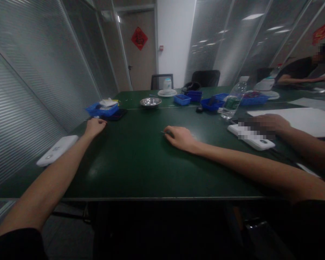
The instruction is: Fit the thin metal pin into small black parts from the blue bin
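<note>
My right hand [180,138] rests on the green table [124,166] near its middle, fingers curled round a small dark object [169,133]. A thin light-coloured tip sticks out of it to the left; its kind is not clear. At the left, my left hand [95,126] is bent closed in front of a blue basket [103,108]. Something small and whitish shows by its fingers, too blurred to name. Just past that hand lies a flat dark phone-like object [116,115]. Beyond both hands stands a shiny metal bowl [151,103] with small pale bits in it.
A white device [58,150] lies by my left forearm. Blue baskets [182,100], a white woven tray [167,93] and a water bottle [234,99] stand farther back. At the right, another person's hand [273,124] is over a white device [250,136]; another person sits beyond.
</note>
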{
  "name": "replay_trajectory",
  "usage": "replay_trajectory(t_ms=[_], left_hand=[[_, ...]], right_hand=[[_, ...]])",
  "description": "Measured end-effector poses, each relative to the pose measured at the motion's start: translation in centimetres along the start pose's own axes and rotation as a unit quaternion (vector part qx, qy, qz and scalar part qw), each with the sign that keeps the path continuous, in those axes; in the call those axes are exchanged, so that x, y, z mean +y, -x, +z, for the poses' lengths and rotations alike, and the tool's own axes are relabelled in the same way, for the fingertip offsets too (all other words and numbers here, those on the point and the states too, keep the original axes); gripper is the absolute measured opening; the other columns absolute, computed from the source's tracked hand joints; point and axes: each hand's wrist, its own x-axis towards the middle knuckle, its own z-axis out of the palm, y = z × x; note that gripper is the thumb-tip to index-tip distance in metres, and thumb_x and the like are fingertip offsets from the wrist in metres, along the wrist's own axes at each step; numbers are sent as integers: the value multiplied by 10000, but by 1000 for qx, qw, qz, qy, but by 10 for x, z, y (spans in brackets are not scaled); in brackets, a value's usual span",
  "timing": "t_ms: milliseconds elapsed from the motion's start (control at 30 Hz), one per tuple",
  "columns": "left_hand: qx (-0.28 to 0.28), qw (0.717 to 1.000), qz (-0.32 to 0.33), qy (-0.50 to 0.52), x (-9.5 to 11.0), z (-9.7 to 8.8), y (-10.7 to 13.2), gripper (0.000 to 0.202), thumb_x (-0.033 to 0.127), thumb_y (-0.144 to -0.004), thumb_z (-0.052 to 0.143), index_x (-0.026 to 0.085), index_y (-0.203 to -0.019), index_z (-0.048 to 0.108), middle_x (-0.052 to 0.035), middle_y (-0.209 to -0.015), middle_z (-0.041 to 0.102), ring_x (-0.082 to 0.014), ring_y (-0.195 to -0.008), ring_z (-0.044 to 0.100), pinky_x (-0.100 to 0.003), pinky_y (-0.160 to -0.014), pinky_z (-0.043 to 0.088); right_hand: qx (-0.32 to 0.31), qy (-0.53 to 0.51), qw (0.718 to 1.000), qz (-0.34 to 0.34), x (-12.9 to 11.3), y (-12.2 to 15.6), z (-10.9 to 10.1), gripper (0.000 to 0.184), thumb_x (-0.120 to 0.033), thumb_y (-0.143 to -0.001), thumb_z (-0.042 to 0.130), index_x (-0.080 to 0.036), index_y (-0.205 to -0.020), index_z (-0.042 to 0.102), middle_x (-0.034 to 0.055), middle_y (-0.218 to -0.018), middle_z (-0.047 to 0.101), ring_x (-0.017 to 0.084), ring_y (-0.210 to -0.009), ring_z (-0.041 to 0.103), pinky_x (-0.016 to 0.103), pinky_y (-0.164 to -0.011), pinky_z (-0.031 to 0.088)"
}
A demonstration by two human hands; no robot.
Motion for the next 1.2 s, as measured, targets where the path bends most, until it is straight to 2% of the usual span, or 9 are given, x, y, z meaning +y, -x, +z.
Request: replay_trajectory(t_ms=[200,333,533,767,967,1200], left_hand=[[22,1000,6,-17,0,1,1,384,202,-873,592,162,-1198,793,-106,-1079,790,-273,-979,713,-358,-997,517],[38,998,42,-24,-1,3,3,383,164,-874,573,140,-1185,797,-122,-1067,790,-299,-1035,707,-402,-1054,497],[37,994,93,-49,0,4,5,401,125,-853,535,133,-1140,814,-120,-1091,792,-292,-1058,716,-349,-1060,487],[68,996,40,34,-3,4,1,336,143,-824,604,160,-1088,812,-92,-1046,800,-272,-1035,729,-366,-1046,510],[36,989,0,142,-10,6,-8,408,91,-747,642,129,-1131,776,-83,-1044,799,-230,-978,750,-316,-950,569],[45,993,-7,108,-18,12,-15,342,173,-732,732,165,-1070,777,-91,-1028,794,-268,-989,742,-373,-969,561]], right_hand=[[-6,-12,1000,-2,0,0,-1,317,-416,-1034,526,-233,-1266,642,76,-1141,738,219,-899,678,309,-735,481],[-5,-9,1000,-4,-1,0,-2,311,-404,-1035,527,-233,-1269,640,77,-1136,737,223,-910,678,314,-745,483],[-11,-11,1000,-3,0,0,-2,315,-407,-1032,532,-232,-1270,640,78,-1145,734,221,-904,677,306,-731,480],[-5,-13,1000,-12,-2,1,-3,317,-396,-1032,532,-218,-1272,638,87,-1158,734,225,-910,682,317,-740,490],[-11,-10,1000,-16,0,0,-2,320,-402,-1033,525,-221,-1272,638,85,-1152,736,229,-920,685,322,-747,495],[-4,3,1000,-13,-1,1,0,326,-399,-1035,521,-229,-1290,633,82,-1182,736,234,-946,691,323,-760,492]])
